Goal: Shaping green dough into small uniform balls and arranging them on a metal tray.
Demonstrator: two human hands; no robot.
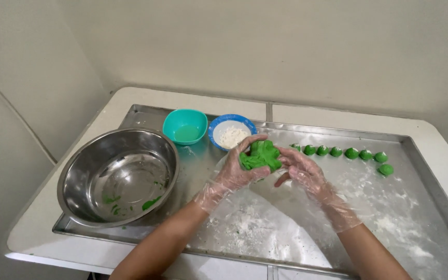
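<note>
Both my hands wear clear plastic gloves and work above a floured metal tray (421,171). My left hand (234,173) grips a lump of bright green dough (260,155) from the left and below. My right hand (302,168) touches the same lump from the right, its fingers curled against it. A row of several small green dough balls (351,153) lies on the tray to the right of my hands, with one more ball (386,169) just below the row's right end.
A large steel mixing bowl (117,176) with green dough scraps sits at the tray's left. Behind it stand a teal bowl (185,126) holding pale liquid and a blue-rimmed bowl (232,132) of white flour. The tray rests on a white table (42,207) against a wall.
</note>
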